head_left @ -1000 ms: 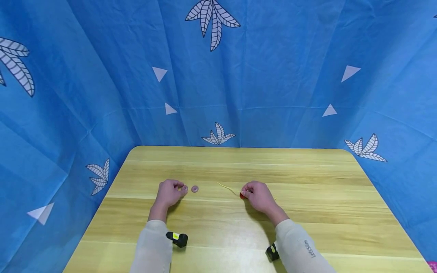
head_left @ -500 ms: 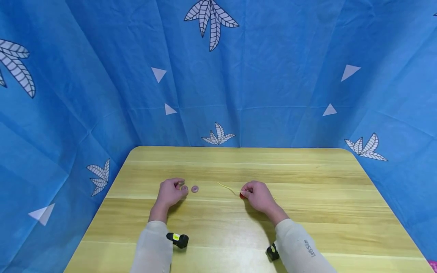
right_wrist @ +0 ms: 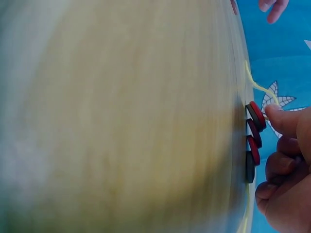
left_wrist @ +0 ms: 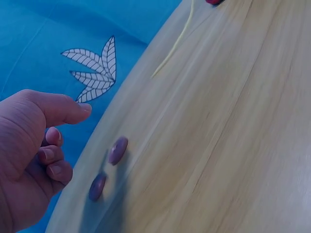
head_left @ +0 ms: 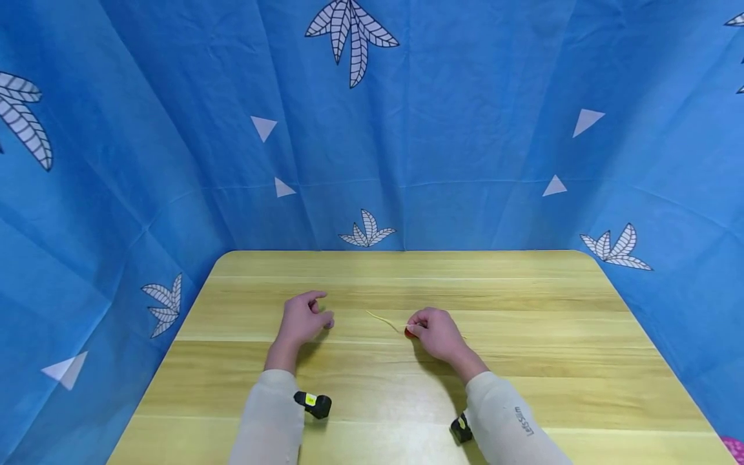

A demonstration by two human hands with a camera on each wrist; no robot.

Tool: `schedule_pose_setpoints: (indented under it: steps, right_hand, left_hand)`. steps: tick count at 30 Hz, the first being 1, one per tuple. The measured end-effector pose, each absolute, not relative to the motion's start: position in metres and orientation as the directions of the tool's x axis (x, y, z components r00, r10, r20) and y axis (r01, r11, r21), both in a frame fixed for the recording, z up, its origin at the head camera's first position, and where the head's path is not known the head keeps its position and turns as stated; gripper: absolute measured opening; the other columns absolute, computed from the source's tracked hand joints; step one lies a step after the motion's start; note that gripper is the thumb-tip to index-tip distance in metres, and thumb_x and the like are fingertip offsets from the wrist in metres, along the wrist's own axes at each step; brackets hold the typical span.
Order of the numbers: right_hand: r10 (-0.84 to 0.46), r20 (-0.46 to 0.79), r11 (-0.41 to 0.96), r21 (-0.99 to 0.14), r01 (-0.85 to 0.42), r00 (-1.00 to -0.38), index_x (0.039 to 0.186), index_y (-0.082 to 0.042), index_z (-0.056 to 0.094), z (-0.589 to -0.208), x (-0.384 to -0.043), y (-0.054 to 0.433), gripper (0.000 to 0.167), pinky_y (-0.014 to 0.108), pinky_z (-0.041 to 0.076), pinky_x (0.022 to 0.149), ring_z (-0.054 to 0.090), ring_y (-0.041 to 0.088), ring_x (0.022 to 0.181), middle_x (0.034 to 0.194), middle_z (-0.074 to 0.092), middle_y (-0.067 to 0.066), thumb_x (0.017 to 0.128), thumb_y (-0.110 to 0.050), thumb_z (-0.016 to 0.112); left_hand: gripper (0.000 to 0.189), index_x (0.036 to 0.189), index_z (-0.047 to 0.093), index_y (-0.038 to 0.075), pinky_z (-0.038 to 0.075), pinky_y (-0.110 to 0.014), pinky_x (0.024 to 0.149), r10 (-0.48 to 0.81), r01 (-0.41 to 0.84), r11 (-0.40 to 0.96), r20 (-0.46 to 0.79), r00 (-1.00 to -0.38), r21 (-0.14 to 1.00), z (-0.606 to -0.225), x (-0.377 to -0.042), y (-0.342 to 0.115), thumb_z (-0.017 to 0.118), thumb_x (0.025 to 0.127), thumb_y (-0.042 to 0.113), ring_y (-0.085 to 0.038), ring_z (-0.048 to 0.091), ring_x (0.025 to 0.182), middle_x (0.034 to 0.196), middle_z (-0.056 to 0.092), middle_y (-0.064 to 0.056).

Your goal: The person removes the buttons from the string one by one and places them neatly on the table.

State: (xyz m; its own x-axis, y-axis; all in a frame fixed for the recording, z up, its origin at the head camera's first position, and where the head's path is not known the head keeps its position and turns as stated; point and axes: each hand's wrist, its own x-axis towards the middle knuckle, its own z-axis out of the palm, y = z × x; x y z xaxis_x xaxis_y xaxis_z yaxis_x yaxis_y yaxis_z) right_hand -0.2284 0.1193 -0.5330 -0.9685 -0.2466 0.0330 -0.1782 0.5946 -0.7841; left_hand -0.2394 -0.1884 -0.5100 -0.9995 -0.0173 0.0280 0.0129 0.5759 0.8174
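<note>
My left hand (head_left: 305, 318) hovers over the left part of the table, thumb and index finger spread apart, holding nothing. Below it in the left wrist view, two dusty-purple buttons (left_wrist: 118, 150) lie side by side on the wood, apart from the fingers. The head view shows just one button's edge (head_left: 329, 325) by the thumb. My right hand (head_left: 438, 332) pinches a thin yellow string (head_left: 382, 319) beside a red button (head_left: 409, 333). Seen from the right wrist, several red and dark buttons (right_wrist: 258, 116) stand in a row along the string. Its free end trails to the left.
Both hands work above a light wooden table (head_left: 372, 278) with rounded far corners. Blue curtains (head_left: 465, 129) with white leaf prints hang behind and at the sides. A small black camera (head_left: 314, 403) sits at the left wrist, another black camera (head_left: 461, 428) at the right.
My left hand has spread its fingers and shifted right and away from me, over the two loose buttons. My right hand keeps its pinch in place. The head view has turned slightly.
</note>
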Motion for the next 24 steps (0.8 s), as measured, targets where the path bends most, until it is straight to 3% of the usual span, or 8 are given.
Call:
schedule_pose_setpoints:
  steps: [15, 20, 22, 24]
  right_hand:
    - [-0.248, 0.032, 0.598, -0.782, -0.179, -0.968, 0.079, -0.014, 0.072, -0.53, -0.227, 0.121, 0.017, 0.038, 0.047, 0.074, 0.058, 0.013, 0.072, 0.077, 0.067, -0.008, 0.094, -0.007, 0.069]
    - [-0.256, 0.049, 0.599, -0.776, -0.198, -0.965, 0.078, -0.014, 0.072, -0.53, -0.227, 0.12, 0.017, 0.037, 0.047, 0.074, 0.058, 0.012, 0.072, 0.077, 0.067, -0.007, 0.094, -0.006, 0.07]
    - [-0.255, 0.05, 0.601, -0.774, -0.199, -0.966, 0.078, -0.014, 0.072, -0.531, -0.228, 0.12, 0.017, 0.037, 0.047, 0.074, 0.058, 0.012, 0.073, 0.077, 0.067, -0.007, 0.093, -0.006, 0.07]
    - [-0.253, 0.049, 0.601, -0.775, -0.197, -0.966, 0.078, -0.014, 0.072, -0.531, -0.228, 0.12, 0.017, 0.037, 0.047, 0.074, 0.058, 0.011, 0.072, 0.077, 0.067, -0.007, 0.093, -0.006, 0.07]
  left_hand:
    - [0.044, 0.126, 0.067, 0.001, 0.04, -0.038, 0.068, 0.097, 0.104, 0.599, 0.057, -0.994, 0.794, -0.512, -0.244, -0.153, 0.077, 0.084, 0.007, -0.016, 0.039, 0.059, 0.068, 0.046, -0.001]
    - [0.043, 0.126, 0.069, 0.011, 0.029, -0.057, 0.076, 0.086, 0.071, 0.656, 0.018, -0.996, 0.751, -0.512, -0.244, -0.14, 0.079, 0.084, 0.016, -0.015, 0.043, 0.062, 0.069, 0.049, 0.002]
    - [0.043, 0.125, 0.07, 0.01, 0.026, -0.061, 0.08, 0.101, 0.082, 0.643, 0.022, -0.995, 0.761, -0.513, -0.243, -0.136, 0.079, 0.083, 0.014, -0.015, 0.044, 0.063, 0.069, 0.05, 0.002]
    - [0.043, 0.124, 0.069, 0.005, 0.03, -0.057, 0.085, 0.132, 0.111, 0.607, 0.038, -0.991, 0.787, -0.514, -0.244, -0.132, 0.079, 0.083, 0.01, -0.016, 0.043, 0.063, 0.068, 0.049, 0.001]
